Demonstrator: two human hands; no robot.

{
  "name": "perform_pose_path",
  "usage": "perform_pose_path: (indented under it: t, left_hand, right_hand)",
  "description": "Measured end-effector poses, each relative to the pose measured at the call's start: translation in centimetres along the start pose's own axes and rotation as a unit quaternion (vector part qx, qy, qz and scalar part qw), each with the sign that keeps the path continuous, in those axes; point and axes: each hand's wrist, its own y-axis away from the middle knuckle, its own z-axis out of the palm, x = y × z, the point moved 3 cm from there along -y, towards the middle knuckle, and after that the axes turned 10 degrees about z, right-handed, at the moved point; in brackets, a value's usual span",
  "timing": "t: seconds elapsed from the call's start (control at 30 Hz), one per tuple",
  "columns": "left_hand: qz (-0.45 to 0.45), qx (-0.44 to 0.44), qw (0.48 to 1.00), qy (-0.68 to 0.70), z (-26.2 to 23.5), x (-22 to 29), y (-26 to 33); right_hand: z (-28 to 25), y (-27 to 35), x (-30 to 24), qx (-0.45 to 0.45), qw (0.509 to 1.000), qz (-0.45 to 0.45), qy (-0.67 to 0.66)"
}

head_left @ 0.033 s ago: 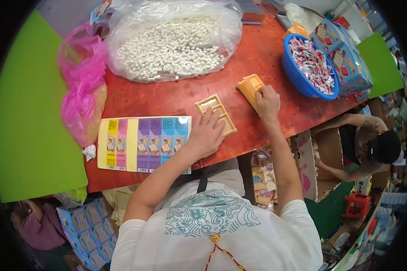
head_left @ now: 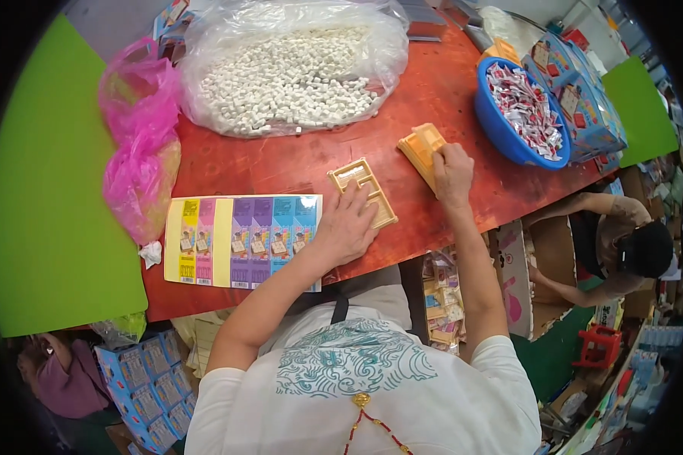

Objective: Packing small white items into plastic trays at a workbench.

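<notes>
A tan plastic tray [head_left: 385, 212] with raised dividers lies on the red table in front of me. My left hand [head_left: 347, 230] rests over its near left part, fingers stretched and spread across it. They hide some of the compartments. Farther right lies a small stack of orange-tan plastic pieces [head_left: 415, 158], longish and set at a slant. My right hand [head_left: 455, 174] is closed at the stack's right side, fingers and thumb bent on the top piece. Its fingertips are partly hidden.
A clear bag of white cubes [head_left: 281, 91] sits at the back. Left are a printed label sheet [head_left: 221, 243] and a pink plastic bag [head_left: 136, 152]. A blue basin [head_left: 501, 136] of small packets and wrapped boxes [head_left: 584, 114] stand right. Another person [head_left: 622, 227] reaches into a carton.
My right hand has shifted very slightly to the right at the stack. My left hand stays on the tray.
</notes>
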Motion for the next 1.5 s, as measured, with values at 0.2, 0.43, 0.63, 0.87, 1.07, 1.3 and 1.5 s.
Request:
perform_pose_path:
  t: [0.2,0.43,0.63,0.87,1.07,1.3,1.5]
  left_hand:
    - [-0.017,0.043,0.999,-0.009,-0.4,-2.3,0.4]
    - [-0.056,0.074,0.995,-0.041,-1.5,-3.9,2.2]
    - [-0.062,0.143,0.988,-0.011,-4.2,-2.9,4.3]
    - [-0.153,0.225,0.957,0.105,-6.0,-5.3,5.0]
    - [-0.121,0.225,0.954,0.157,-6.0,-7.5,1.2]
    - [-0.208,0.076,0.699,0.680,-8.3,-9.8,-2.5]
    - [-0.268,0.206,0.599,0.726,-5.8,-13.4,-0.8]
  right_hand:
    - [-2.9,0.3,-6.4,0.028,0.996,-0.081,0.012]
    - [3.7,4.6,-8.6,-0.145,0.985,-0.088,0.036]
    - [5.1,5.2,-9.8,-0.142,0.987,-0.049,-0.052]
    - [8.1,1.1,-8.0,-0.167,0.976,-0.047,0.132]
    - [8.8,0.4,-6.8,-0.185,0.982,-0.028,0.006]
    - [3.4,-2.0,-13.7,-0.214,0.948,-0.154,-0.179]
    - [9.5,-6.2,-16.6,-0.363,0.864,-0.228,-0.264]
